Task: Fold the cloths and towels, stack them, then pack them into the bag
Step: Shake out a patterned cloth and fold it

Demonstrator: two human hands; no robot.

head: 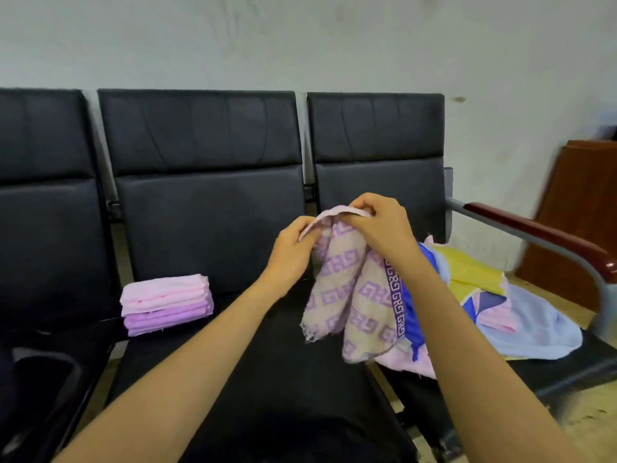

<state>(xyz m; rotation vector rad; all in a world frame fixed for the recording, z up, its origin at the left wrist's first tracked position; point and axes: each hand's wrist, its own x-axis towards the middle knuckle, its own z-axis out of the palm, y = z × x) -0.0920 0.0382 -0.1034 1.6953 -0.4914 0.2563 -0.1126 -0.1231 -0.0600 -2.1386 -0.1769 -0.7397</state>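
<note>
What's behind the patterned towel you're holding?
Behind the patterned towel lies an unfolded pile on the right seat: blue, yellow, pink and pale blue cloths. The towel and right forearm hide its left part.

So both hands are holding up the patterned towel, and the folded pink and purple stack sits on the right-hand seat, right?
Not quite. The head view shows the left hand and right hand holding up the patterned towel, but the folded stack sits on the middle seat, near its left edge. The right-hand seat holds unfolded cloths.
</note>
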